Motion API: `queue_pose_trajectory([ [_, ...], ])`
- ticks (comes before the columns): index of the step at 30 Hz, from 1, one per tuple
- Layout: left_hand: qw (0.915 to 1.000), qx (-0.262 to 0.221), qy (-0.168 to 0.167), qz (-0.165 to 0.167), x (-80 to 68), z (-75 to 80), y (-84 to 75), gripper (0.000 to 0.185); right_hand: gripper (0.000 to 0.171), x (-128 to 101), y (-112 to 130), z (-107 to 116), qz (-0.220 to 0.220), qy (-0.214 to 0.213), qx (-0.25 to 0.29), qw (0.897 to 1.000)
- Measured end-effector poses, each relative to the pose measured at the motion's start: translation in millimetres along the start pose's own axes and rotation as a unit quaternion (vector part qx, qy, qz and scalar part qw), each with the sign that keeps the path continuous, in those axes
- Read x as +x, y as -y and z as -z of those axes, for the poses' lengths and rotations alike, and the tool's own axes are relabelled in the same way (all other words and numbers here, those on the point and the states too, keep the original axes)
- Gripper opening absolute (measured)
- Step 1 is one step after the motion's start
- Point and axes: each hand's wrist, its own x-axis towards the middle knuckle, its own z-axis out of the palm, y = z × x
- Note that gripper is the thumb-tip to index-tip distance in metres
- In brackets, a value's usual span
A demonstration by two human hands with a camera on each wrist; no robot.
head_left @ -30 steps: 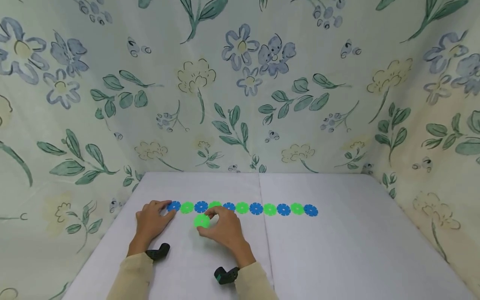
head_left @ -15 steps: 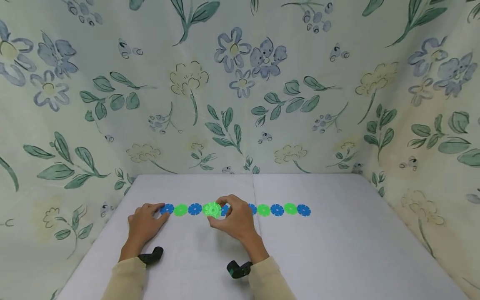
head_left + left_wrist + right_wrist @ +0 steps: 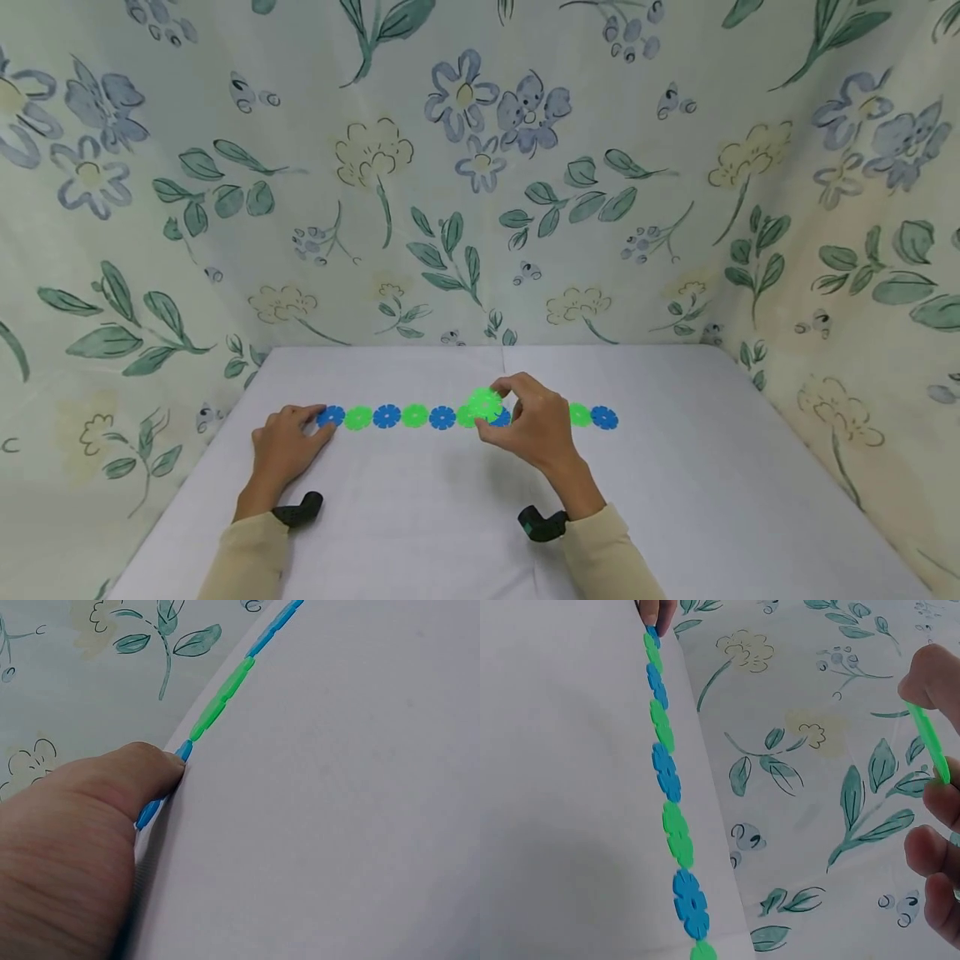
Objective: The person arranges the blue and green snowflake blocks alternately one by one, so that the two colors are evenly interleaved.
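A chain of blue and green snowflake discs lies flat across the white table; in the right wrist view the chain runs along the table. My left hand rests on the table, its fingertips pressing the blue end disc at the chain's left end; the left wrist view shows a finger on that blue disc. My right hand pinches a loose green disc and holds it just above the chain's right half; the green disc appears edge-on between its fingers.
Floral cloth walls close in the table at the back and both sides. The chain's right end, a blue disc, lies past my right hand. Bare white tabletop stretches in front of the chain and to the right.
My right hand picked the loose green disc off the table and carried it rightward above the chain, from left of centre to the right half. My left hand stayed on the blue end disc.
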Motion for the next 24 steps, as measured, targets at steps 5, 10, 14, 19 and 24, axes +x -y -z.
queue_pose_trajectory([
  [5, 1.0000, 0.000, -0.004, -0.002, -1.7, 1.6, -0.1, 0.051, 0.044, -1, -16, 15, -0.007, 0.002, -0.036, 0.999],
  [10, 1.0000, -0.003, 0.001, -0.005, -1.7, 1.1, -0.4, 0.052, 0.045, -4, -38, 33, -0.024, -0.010, -0.065, 0.998],
  [14, 1.0000, -0.004, -0.004, -0.006, -1.1, -2.6, 1.4, 0.051, 0.045, -12, -57, 48, -0.038, -0.021, -0.085, 0.995],
  [19, 1.0000, 0.000, -0.003, -0.009, 0.4, -5.8, 4.8, 0.052, 0.048, -17, -78, 61, -0.046, -0.050, -0.107, 0.992],
  [24, 1.0000, 0.005, -0.006, -0.004, -0.2, -6.6, 5.6, 0.052, 0.048, -16, -90, 69, -0.051, -0.074, -0.106, 0.990],
])
